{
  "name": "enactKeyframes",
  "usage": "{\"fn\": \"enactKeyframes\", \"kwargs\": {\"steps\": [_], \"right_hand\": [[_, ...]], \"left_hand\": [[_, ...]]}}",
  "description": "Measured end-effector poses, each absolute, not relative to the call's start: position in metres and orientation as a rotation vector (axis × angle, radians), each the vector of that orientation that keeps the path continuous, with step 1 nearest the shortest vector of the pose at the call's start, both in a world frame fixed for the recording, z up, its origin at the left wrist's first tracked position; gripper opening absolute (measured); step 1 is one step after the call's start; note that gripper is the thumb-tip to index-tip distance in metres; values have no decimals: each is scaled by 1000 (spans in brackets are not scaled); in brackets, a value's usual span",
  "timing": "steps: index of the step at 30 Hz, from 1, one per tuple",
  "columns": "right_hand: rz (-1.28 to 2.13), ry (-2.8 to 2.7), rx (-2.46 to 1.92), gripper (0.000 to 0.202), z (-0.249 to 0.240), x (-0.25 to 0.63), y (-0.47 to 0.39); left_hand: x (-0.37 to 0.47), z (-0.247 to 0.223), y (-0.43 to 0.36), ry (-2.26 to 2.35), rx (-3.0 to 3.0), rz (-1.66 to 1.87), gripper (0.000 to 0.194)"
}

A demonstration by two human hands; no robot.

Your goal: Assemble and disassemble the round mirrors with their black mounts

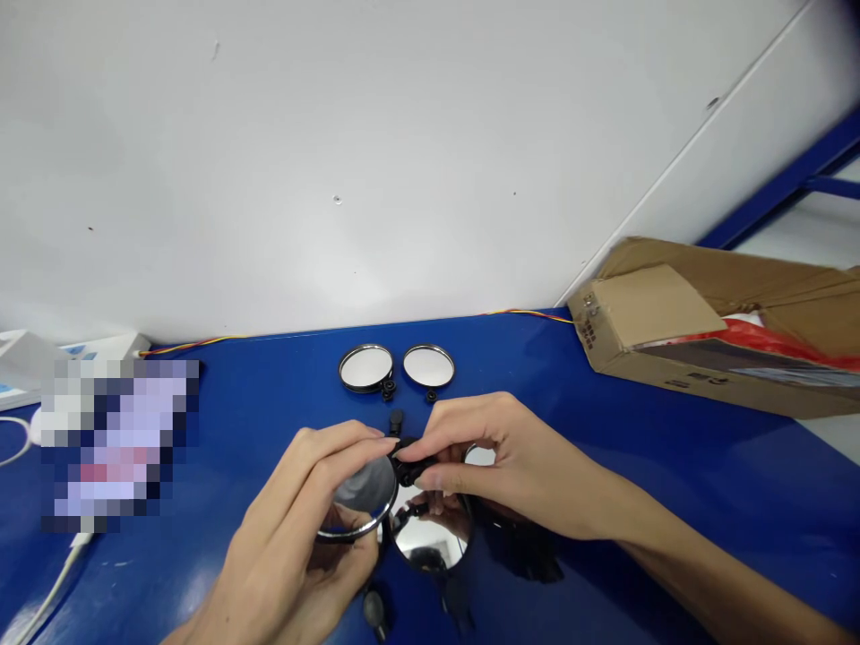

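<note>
My left hand is closed around the rim of a round mirror with a shiny edge, tilted above the table. Thumb and fingers of my right hand pinch a small black mount at that mirror's upper right edge. Beneath both hands lies another round mirror, face up, reflecting the fingers. Part of a further mirror shows behind my right hand, mostly covered. Black stem pieces, one a rounded knob, lie around the mirrors.
Two round mirrors with black ball mounts lie farther back on the blue table. At right stands an open cardboard box with red material inside. A pixelated phone-like object, a cable and a power strip are at left.
</note>
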State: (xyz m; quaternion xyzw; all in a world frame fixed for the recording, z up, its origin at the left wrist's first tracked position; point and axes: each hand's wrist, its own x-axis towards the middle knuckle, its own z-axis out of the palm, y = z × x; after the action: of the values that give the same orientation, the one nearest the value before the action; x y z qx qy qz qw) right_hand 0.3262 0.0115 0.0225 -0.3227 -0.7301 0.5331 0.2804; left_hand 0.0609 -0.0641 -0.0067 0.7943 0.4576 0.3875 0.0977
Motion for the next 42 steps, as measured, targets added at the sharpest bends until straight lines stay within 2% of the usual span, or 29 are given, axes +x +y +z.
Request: {"fn": "enactKeyframes", "kwargs": {"steps": [5, 9, 13, 19, 27, 32, 42], "right_hand": [[1601, -1725, -900, 21, 20, 317, 7], [1738, -1557, -865, 24, 21, 312, 2], [1564, -1657, -908, 20, 21, 310, -3], [1522, -1636, -859, 15, 19, 305, -8], [1010, -2009, -733, 22, 23, 313, -4], [753, -2069, -685, 19, 22, 314, -5], [661, -2175, -655, 16, 21, 318, -1]], "left_hand": [[64, -4, -67, 1419, 2280, 1220, 39], [67, -2, -71, 1503, 2216, 1295, 43], [71, -2, -72, 1508, 2156, 1281, 47], [71, -1, -70, 1469, 2135, 1280, 50], [65, 6, -62, 1399, 2016, 1238, 60], [65, 7, -60, 1495, 1962, 1273, 66], [55, 5, -56, 1471, 1961, 1208, 70]]}}
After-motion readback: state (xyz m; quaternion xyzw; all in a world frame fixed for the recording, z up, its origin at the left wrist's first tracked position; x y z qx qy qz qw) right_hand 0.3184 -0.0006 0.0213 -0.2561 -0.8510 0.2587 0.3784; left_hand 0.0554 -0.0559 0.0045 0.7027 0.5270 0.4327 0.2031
